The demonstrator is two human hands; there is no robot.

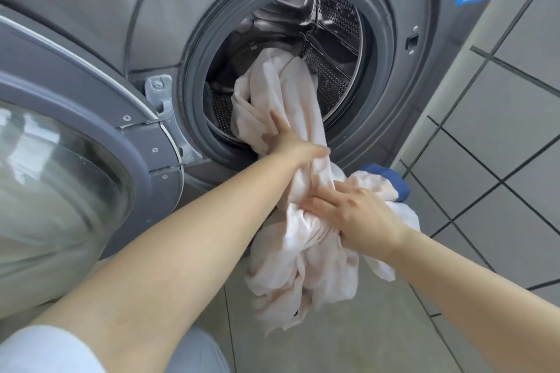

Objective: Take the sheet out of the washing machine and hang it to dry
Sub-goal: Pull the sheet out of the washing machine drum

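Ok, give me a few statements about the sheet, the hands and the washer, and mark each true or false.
1. The washing machine door is open. True.
2. The sheet is completely out of the drum. False: part of it still lies inside the drum.
3. Both hands grip the sheet. True: left hand, right hand.
4. The sheet is dark green. False: it is pale pink-white.
5. The floor is carpeted. False: it is tiled.

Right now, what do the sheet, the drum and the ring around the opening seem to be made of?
Sheet: soft woven fabric, pale pink, matte; it bunches and creases. Drum: shiny metal, probably stainless steel; perforated and reflective. Ring: grey rubber by its look, dull and folded, though this is uncertain.
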